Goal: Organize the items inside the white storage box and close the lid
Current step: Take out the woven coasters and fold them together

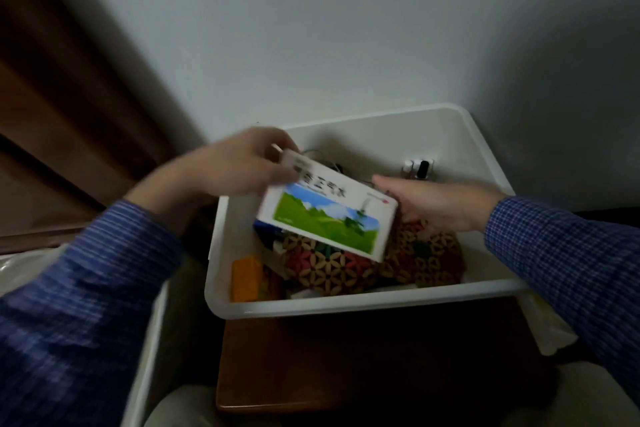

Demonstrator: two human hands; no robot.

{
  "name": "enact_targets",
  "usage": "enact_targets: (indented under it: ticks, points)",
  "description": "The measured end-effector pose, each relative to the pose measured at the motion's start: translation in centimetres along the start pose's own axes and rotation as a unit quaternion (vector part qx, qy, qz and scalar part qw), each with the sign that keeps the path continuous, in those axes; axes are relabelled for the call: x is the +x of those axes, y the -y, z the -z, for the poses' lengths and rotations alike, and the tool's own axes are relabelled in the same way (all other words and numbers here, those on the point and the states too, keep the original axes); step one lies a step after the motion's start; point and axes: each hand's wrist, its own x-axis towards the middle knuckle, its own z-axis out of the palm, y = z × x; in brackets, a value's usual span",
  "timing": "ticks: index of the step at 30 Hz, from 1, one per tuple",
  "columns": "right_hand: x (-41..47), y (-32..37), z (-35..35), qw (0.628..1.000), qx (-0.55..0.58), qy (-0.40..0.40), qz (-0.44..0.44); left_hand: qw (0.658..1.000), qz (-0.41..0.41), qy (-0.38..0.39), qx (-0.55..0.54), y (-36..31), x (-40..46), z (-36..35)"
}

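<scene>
Wooden stool (277,374) carries open white box (363,302), frame centre. Left hand (239,163) pinches card pack (325,211) over the box; right hand (436,204) spread flat beneath its right edge.

Probably home: wooden door (52,114), plain wall (346,28).

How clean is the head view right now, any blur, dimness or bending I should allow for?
Head view: dim overall, with dark shadow under the white box; the left hand and its sleeve are motion-smeared; the right hand is sharper; the print on the carton is unreadable; the small bottles are soft; the wide lens bows the box rim.
</scene>
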Motion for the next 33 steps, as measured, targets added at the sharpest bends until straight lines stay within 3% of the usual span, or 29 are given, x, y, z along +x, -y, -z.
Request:
enact_targets:
  ticks: [4, 7, 14, 17, 22, 27, 33]
  points:
    - [0.4, -0.3, 0.1, 0.999, -0.043, -0.01, -0.001, 0.99, 0.007, -0.117, 0.079, -0.5, -2.9, 6.9]
    - [0.6, -0.6, 0.0, 0.999, -0.044, -0.017, 0.004, 0.973, 0.02, -0.196, 0.121, -0.1, -4.7, 7.9]
    - [0.4, -0.6, -0.3, 0.997, -0.067, -0.025, 0.006, 0.96, 0.055, -0.204, 0.182, 0.0, -5.1, 6.8]
    - [0.1, -0.5, -0.6, 0.997, -0.068, -0.033, 0.006, 0.953, 0.067, -0.17, 0.242, -0.3, -3.5, 5.2]
    - [-0.2, -0.4, -0.5, 0.996, -0.076, -0.036, 0.007, 0.929, 0.062, -0.159, 0.33, 0.3, -1.8, 3.1]
    - [0.0, -0.4, -0.4, 0.995, -0.09, -0.034, 0.006, 0.889, 0.114, -0.111, 0.429, 0.6, -2.0, 3.7]
    - [0.0, -0.5, -0.4, 0.995, -0.097, -0.035, 0.007, 0.89, 0.065, -0.131, 0.431, -0.6, -2.4, 3.3]
